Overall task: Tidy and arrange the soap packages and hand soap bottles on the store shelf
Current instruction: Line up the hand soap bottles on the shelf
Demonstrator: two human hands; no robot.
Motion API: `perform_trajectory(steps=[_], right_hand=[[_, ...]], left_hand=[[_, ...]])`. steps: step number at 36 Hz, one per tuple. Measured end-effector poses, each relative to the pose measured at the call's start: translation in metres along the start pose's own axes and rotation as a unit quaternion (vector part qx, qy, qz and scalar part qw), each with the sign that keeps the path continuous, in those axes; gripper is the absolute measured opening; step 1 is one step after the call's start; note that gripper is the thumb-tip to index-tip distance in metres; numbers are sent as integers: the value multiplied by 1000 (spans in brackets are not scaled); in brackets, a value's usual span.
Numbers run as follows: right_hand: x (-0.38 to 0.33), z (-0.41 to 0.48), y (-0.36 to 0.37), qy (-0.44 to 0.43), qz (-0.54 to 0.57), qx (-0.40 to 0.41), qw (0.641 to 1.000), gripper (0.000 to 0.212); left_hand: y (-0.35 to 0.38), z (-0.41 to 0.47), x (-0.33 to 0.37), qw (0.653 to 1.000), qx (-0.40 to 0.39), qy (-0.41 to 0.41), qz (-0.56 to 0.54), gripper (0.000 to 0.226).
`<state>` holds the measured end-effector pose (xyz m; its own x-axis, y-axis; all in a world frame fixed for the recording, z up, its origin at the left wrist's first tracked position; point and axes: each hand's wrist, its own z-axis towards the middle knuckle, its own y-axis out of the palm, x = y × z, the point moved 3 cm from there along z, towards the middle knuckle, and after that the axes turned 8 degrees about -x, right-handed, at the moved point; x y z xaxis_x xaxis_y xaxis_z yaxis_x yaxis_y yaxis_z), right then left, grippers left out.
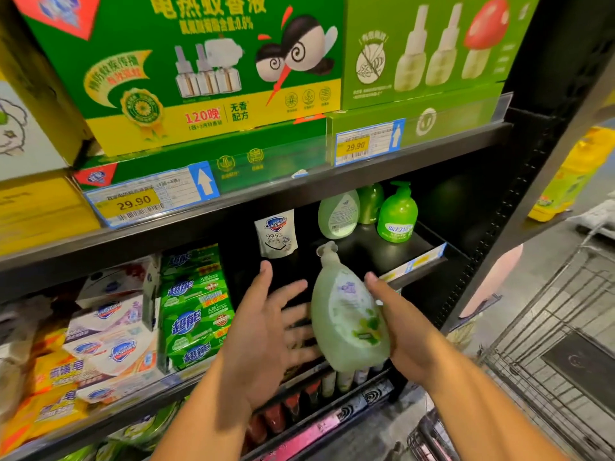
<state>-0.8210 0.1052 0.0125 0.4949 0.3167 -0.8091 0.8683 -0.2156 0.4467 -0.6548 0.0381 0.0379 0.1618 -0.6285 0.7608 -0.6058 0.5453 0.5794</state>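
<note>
Gripping a pale green hand soap bottle (346, 314), the right hand (399, 327) cradles it from the right side, the thumb lying across its label and the other fingers hidden behind it. The bottle is off the shelf and tilted, its pump head pointing up and away from the palm and its base hanging low, nearest the wrist. Just left of the grip the left hand (266, 331) is wide open, palm turned toward the bottle and fingers spread. Its fingertips reach the bottle's left flank, though whether they touch it cannot be told.

Beyond the bottle's pump lies the dark shelf (366, 251). Past the grip and a little to its left a white Safeguard refill pouch (276, 232) stands upright. Straight beyond the pump is a second pale green bottle (338, 214), then a darker green bottle (370, 202) behind it, and a bright green pump bottle (397, 214) further right, all close together.

Left of the open left hand sits a stack of green soap packages (196, 307). Further left lie white Safeguard soap packages (109, 331) and yellow soap packages (50, 387) in loose piles.

Above both hands, on the upper shelf, are green mosquito-liquid boxes (186, 71) with a 29.90 price tag (133, 202) on the rail below them. To the right of the right forearm stands a wire shopping cart (549, 327).
</note>
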Motion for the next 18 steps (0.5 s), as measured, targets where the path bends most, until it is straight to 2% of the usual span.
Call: perform_trajectory(steps=[3, 6, 8, 10, 14, 15, 16, 17, 18], right_hand=[[7, 4, -3, 7, 140, -38, 989, 67], [16, 9, -2, 3, 207, -104, 973, 65], [19, 10, 1, 11, 232, -127, 964, 56], [18, 10, 1, 11, 254, -144, 956, 56], [11, 14, -8, -12, 234, -121, 965, 61], [8, 16, -10, -24, 220, -109, 969, 60], [5, 18, -13, -38, 203, -96, 974, 59], [1, 20, -16, -56, 182, -81, 978, 57], [-4, 22, -19, -81, 152, -64, 983, 57]], left_hand=[[18, -10, 11, 995, -62, 63, -54, 77], [25, -12, 16, 984, -88, 125, -95, 68], [17, -10, 13, 984, -31, 162, -71, 57], [4, -5, 8, 982, 58, 177, -29, 45], [-26, 8, -2, 950, 220, 178, 131, 16], [-35, 12, -4, 928, 244, 177, 219, 14], [-42, 16, -6, 888, 259, 171, 338, 11], [-49, 21, -9, 835, 254, 149, 465, 7], [-53, 25, -14, 769, 240, 109, 582, 13]])
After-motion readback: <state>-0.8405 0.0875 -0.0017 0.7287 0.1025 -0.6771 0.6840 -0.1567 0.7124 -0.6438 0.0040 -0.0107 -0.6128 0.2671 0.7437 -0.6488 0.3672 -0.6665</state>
